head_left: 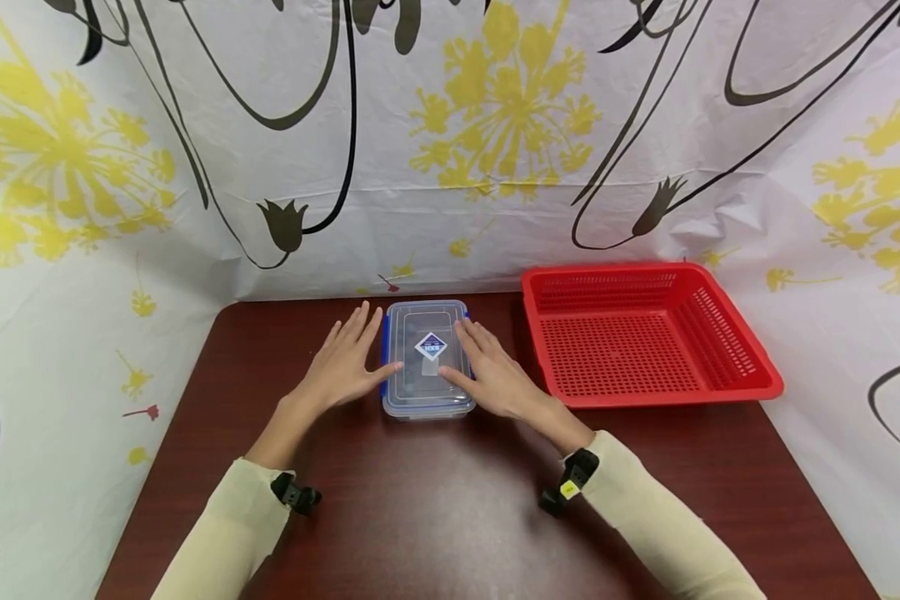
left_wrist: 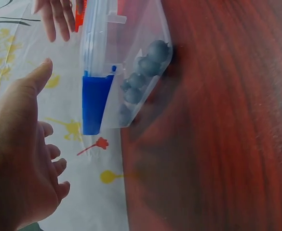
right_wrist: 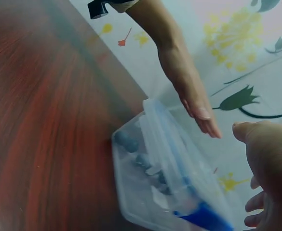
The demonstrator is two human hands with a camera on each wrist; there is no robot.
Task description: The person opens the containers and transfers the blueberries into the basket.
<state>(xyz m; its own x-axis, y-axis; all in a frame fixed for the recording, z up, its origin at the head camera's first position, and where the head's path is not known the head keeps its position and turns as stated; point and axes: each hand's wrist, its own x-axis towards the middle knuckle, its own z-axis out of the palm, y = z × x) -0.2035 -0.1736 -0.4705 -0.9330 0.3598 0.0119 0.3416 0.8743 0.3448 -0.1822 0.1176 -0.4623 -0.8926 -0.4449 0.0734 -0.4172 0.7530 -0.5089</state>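
A clear plastic food container [head_left: 429, 387] with a lid and blue side latches stands on the table between my two hands. Through its wall in the left wrist view show several round, dark blue-grey balls [left_wrist: 150, 60] like blueberries. My left hand [head_left: 343, 364] is at the container's left side, fingers straight and thumb overlapping the lid's edge in the head view. On the other side, my right hand [head_left: 498, 375] reaches over the right edge with straight fingers. A blue latch [left_wrist: 96, 103] hangs at the lid's edge.
A red perforated plastic basket [head_left: 652, 400] stands right of the container on the dark red-brown table [head_left: 390, 517]. Patterned white sheeting [head_left: 420, 225] hangs behind the table and at both sides. Each wrist wears a black camera strap [head_left: 581, 468].
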